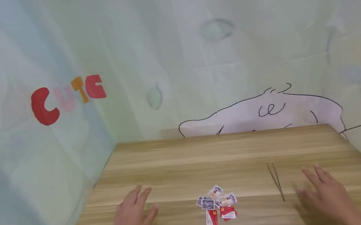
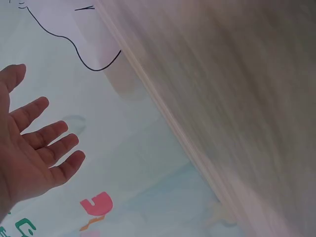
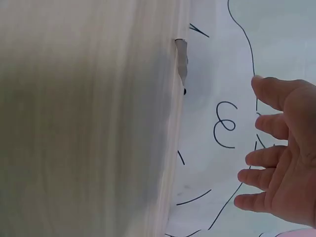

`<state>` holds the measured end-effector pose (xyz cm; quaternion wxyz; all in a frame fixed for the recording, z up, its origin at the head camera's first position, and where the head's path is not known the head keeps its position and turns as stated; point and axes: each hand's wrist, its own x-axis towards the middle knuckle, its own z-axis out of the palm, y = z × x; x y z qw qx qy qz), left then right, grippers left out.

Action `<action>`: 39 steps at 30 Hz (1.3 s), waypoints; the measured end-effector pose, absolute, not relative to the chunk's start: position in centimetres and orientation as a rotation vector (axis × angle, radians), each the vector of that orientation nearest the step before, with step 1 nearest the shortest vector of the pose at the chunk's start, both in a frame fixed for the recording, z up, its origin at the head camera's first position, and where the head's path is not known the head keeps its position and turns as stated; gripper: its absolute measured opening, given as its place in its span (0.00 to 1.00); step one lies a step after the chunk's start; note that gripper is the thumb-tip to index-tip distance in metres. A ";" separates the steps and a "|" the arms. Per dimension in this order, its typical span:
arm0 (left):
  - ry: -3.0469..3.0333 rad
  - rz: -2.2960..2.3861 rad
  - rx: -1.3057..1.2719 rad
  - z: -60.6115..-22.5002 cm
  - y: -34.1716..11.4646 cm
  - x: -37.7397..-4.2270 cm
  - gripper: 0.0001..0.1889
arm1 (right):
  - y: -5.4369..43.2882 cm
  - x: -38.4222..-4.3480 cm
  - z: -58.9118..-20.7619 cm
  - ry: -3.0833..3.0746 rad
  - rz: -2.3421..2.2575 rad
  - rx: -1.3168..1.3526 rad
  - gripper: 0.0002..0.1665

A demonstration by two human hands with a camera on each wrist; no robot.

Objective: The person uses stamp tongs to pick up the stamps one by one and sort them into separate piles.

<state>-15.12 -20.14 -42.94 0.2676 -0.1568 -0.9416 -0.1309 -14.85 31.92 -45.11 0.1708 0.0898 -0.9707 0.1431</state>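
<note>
My left hand hovers over the left part of the wooden table with its fingers spread and nothing in it. On the other side, my right hand is likewise spread and holds nothing. Between them lies a loose cluster of small stamps: a grey-toned stamp, pale ones with colored figures, and red-and-white ones. Some overlap. A pair of thin dark tweezers, or two thin sticks meeting at the near end, lies just left of my right hand. Both wrist views show the open palms.
The wooden table reaches back to a printed cloth hung behind and along both sides. Its far edge runs just below a drawn white animal. Red, pink and orange letters mark the left cloth.
</note>
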 end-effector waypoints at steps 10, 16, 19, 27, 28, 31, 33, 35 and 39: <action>-2.575 -0.524 -0.561 -43.3 -19.4 -15.1 0.23 | 30.8 -14.5 -44.1 -2.648 0.736 0.210 0.30; -2.568 -0.565 -0.648 -43.3 -18.8 -15.1 0.22 | 29.9 -14.4 -44.3 -2.573 0.863 0.221 0.27; -2.568 -0.559 -0.680 -43.1 -18.5 -15.1 0.22 | 29.4 -14.4 -44.4 -2.582 0.892 0.191 0.27; -2.618 -0.593 -0.754 -42.7 -17.5 -15.2 0.22 | 28.5 -14.8 -45.1 -2.663 1.030 0.053 0.31; -2.624 -0.593 -0.764 -42.7 -17.3 -15.2 0.22 | 28.4 -14.9 -45.2 -2.666 1.052 0.042 0.31; -2.645 -0.596 -0.784 -42.8 -16.8 -15.2 0.23 | 28.1 -15.2 -45.3 -2.659 1.136 0.021 0.31; -2.657 -0.608 -0.794 -42.8 -16.5 -15.2 0.23 | 27.9 -15.3 -45.4 -2.644 1.172 -0.007 0.30; -2.674 -0.624 -0.805 -42.9 -16.1 -15.3 0.23 | 27.7 -15.4 -45.6 -2.640 1.207 -0.031 0.29; -2.700 -0.661 -0.835 -42.9 -15.3 -15.4 0.24 | 27.5 -15.7 -45.8 -2.653 1.270 -0.064 0.30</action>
